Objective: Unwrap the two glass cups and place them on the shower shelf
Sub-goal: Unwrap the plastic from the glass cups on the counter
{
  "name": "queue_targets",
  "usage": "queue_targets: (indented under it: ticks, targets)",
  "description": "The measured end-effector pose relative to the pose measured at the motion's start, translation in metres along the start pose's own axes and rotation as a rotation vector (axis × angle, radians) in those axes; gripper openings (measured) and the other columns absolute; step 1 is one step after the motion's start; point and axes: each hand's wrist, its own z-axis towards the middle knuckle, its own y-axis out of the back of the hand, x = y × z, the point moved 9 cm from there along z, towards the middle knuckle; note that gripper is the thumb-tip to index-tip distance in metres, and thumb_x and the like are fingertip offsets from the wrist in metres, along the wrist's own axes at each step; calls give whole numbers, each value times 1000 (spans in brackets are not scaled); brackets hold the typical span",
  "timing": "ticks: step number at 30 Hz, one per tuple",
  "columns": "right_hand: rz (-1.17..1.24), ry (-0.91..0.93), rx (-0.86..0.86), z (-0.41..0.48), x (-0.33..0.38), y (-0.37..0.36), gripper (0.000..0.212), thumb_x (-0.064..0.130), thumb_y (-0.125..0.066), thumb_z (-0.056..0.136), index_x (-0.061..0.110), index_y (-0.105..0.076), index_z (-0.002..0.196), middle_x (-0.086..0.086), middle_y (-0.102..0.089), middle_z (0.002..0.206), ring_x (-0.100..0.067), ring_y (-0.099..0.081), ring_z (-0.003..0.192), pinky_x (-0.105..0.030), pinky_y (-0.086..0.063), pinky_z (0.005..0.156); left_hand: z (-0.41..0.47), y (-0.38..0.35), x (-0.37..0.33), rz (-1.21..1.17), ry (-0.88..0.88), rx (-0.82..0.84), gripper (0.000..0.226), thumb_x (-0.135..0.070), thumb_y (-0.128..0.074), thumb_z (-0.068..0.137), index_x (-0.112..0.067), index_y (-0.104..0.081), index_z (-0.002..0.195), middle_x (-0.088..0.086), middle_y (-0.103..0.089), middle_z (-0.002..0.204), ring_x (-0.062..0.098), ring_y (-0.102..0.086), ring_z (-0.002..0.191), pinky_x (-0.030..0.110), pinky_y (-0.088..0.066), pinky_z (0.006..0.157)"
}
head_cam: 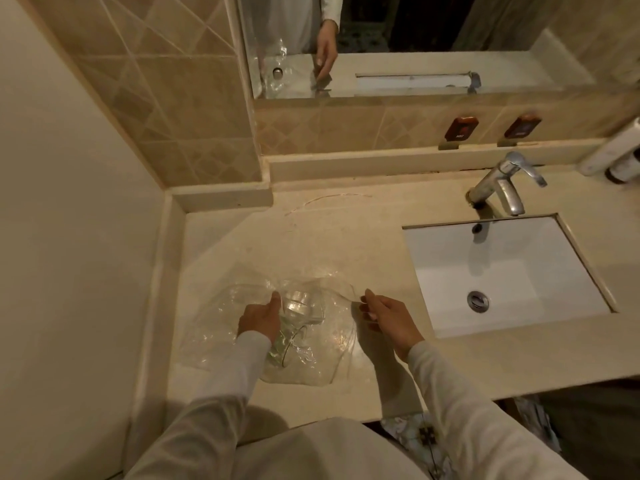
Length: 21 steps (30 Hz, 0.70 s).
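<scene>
The fingers of the left hand curl round a glass cup, thumb up against its rim; the fingers of the right hand pinch the edge of the clear plastic wrap, which spreads crumpled under and around the glass; a second glass cup lies on its side just below the first, near the left wrist, inside the wrap. Both forearms, in pale long sleeves, reach forward from the bottom edge, the left bent inward, the right angled toward the wrap's right side. All rests on a beige stone countertop; a white rectangular sink with a chrome faucet sits to the right; a mirror above tan wall tiles reflects a hand.
</scene>
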Motion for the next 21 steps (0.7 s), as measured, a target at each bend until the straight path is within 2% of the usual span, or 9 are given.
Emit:
queue_targets:
  ticks: [2, 4, 6, 8, 10, 12, 14, 17, 21]
  targets:
    - [12, -8, -7, 0, 0, 5, 33, 48, -58, 100, 20, -75, 97, -11, -76, 110, -23, -70, 100, -37, -56, 94, -1, 2, -7, 76, -64, -39, 50, -59, -39, 95, -18, -65, 84, 17, -66, 113, 36, -62, 105, 38, -46, 91]
    - [29, -5, -12, 0, 0, 10, 30, 47, -58, 100, 22, -75, 97, -8, -76, 109, -21, -70, 100, -34, -57, 92, -8, 8, -19, 67, -244, -147, 38, -49, -47, 96, -21, -70, 107, 9, -70, 109, 29, -64, 99, 31, -47, 88]
    - [47, 3, -17, 0, -1, 15, 29, 46, -59, 100, 22, -75, 96, -9, -77, 107, -18, -70, 96, -30, -57, 87, -19, 14, -23, -111, -328, -207, 25, -37, -60, 92, -24, -70, 110, -4, -71, 93, 20, -67, 91, 16, -44, 77]
    - [57, 9, -14, 0, -2, 17, 28, 44, -60, 100, 21, -76, 96, -11, -77, 107, -17, -70, 93, -30, -57, 86, -19, 12, -23, -187, -330, -178, 22, -37, -64, 90, -26, -70, 109, -7, -69, 89, 19, -69, 93, 11, -41, 75]
    - [60, 10, -14, 0, -3, 18, 27, 43, -60, 100, 20, -76, 97, -11, -76, 107, -17, -70, 93, -29, -57, 85, -15, 2, -27, -130, -328, -98, 32, -49, -58, 92, -28, -67, 114, 0, -72, 99, 24, -67, 102, 20, -44, 84]
    - [57, 11, -17, 0, -4, 19, 28, 43, -60, 100, 20, -76, 99, -9, -76, 107, -18, -70, 97, -29, -56, 87, -8, -8, -27, 27, -278, -9, 54, -69, -41, 87, -32, -61, 122, 4, -70, 116, 30, -62, 112, 32, -45, 95]
    - [53, 18, -15, 0, -3, 20, 28, 43, -60, 100, 20, -75, 103, -5, -76, 106, -18, -71, 102, -28, -56, 88, -5, -17, -25, 186, -232, 70, 72, -79, -21, 79, -40, -58, 125, 6, -67, 125, 32, -57, 118, 40, -40, 104]
    - [57, 30, -15, 2, -1, 21, 29, 43, -59, 100, 19, -75, 104, -7, -77, 106, -22, -71, 105, -30, -57, 90, -5, -24, -27, 370, -182, 106, 82, -82, -4, 77, -46, -57, 128, 5, -61, 135, 32, -50, 128, 49, -32, 108]
    - [79, 30, -18, 4, 2, 28, 32, 40, -59, 101, 13, -75, 109, -14, -76, 108, -31, -71, 107, -42, -57, 100, -7, -29, -41, 561, -178, 51, 72, -72, -8, 90, -37, -64, 119, 9, -57, 128, 32, -52, 121, 49, -32, 100]
